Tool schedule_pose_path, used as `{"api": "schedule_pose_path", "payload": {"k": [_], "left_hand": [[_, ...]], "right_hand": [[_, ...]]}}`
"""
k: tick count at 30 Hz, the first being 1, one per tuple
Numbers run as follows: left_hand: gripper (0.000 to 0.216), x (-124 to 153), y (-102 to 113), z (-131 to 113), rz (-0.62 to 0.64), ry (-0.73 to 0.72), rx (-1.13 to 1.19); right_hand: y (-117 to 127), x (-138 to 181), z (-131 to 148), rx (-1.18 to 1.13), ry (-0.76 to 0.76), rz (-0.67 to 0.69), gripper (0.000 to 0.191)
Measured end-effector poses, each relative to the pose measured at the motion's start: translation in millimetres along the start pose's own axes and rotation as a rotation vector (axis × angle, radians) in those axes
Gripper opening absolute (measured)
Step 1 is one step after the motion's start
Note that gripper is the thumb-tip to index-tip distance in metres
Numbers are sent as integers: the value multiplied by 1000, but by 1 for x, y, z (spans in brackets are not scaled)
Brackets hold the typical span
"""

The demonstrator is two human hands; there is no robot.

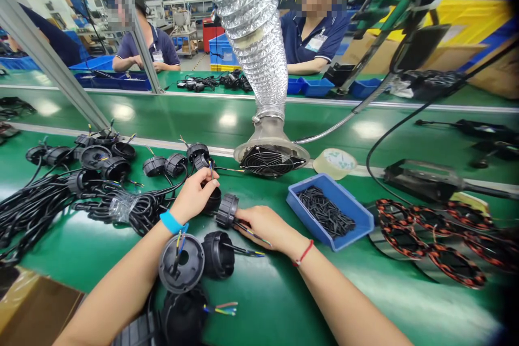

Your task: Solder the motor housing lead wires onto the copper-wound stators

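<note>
Left hand point(193, 194): thumb and index together on thin coloured wires point(211, 164), just above a dark housing point(211, 204). Right hand point(263, 225): fingers against the open side of a black cap point(226, 210), just right of that housing — tips hidden, so can't tell if they're clamped. Cap's own leads point(253, 234) run along the right fingers. Round black cover point(193, 266) sits below the left fingers, cable bundle point(121, 206) left of them. Blue bin point(357, 228) is right of the right fingers — fan point(268, 162) beyond both hands.
</note>
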State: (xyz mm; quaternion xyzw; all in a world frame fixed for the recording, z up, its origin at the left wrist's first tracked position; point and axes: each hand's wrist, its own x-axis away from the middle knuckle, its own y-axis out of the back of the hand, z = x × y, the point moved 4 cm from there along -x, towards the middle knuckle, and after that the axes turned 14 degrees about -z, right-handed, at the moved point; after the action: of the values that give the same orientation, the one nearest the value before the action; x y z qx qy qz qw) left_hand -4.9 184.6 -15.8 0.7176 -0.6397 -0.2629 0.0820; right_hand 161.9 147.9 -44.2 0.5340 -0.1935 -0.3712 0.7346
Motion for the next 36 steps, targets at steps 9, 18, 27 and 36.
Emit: {"api": "schedule_pose_path", "payload": {"k": [9, 18, 27, 36], "left_hand": [[13, -2, -1, 1, 18, -4, -35], [20, -7, 1, 3, 37, 11, -49], [26, -9, 1, 4, 12, 50, -63], [25, -11, 0, 5, -1, 36, -55]], "right_hand": [[-4, -3, 3, 49, 83, -64, 20], [8, 0, -4, 6, 50, -129, 23], [11, 3, -10, -33, 115, -147, 25], [11, 0, -11, -38, 118, -167, 24]]}}
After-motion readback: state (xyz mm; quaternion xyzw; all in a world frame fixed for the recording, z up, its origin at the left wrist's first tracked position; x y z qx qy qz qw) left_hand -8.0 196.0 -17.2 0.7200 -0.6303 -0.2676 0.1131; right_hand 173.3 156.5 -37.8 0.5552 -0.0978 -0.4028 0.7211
